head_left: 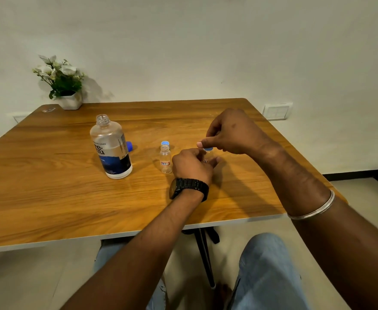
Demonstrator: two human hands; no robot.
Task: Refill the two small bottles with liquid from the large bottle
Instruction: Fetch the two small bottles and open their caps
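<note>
Clear glass is showing at two small bottles near the middle of the wooden table [49,175]. One small open bottle [165,161] is standing upright and uncapped, looking empty, with a light blue cap [165,143] lying just behind it. The second small bottle [206,158] is standing just to its right, mostly hidden; its contents cannot be told. The left hand [191,165] is curling its fingers around that bottle's body, while the right hand [230,133] is pinching the blue cap [208,149] on its top between thumb and fingertips. The large bottle [111,148] is standing open to the left, well apart from the hands, holding clear liquid in its lower part, with a dark blue cap [129,146] lying just behind it. A potted plant [61,82] is sitting at the far left corner.
</note>
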